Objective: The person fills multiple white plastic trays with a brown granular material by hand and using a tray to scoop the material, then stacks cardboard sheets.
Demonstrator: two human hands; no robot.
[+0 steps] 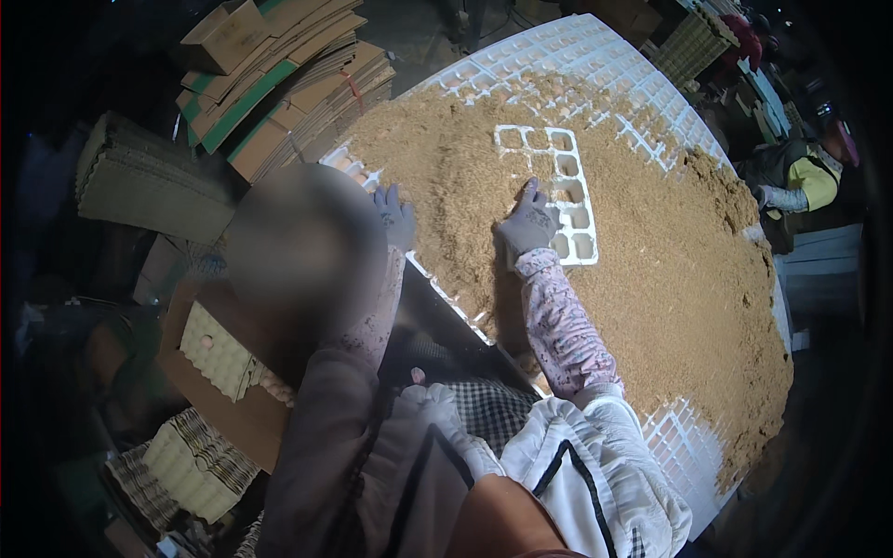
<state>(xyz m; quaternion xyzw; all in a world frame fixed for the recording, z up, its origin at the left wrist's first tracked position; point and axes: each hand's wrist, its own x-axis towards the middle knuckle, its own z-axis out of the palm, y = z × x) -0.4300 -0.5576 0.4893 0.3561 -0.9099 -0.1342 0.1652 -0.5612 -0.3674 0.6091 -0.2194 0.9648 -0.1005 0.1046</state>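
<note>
My left hand (395, 221), in a grey glove, rests at the near left edge of the work surface, fingers apart, beside a white tray of eggs (349, 166). My right hand (528, 223), also gloved, lies on the left part of a white compartmented plastic tray (579, 223), index finger stretched forward and the others slightly bent. This tray sits on a broad layer of brown grainy material (670, 270), some of it inside its cells. More white gridded trays (539, 51) show under the material along the far and near right edges.
Cardboard sheets (270, 74) and pulp tray stacks (149, 181) stand at the left. A brown box with trays (265, 428) is at lower left. A co-worker (805, 181) is beyond the right edge. A round blurred patch hides part of the left side.
</note>
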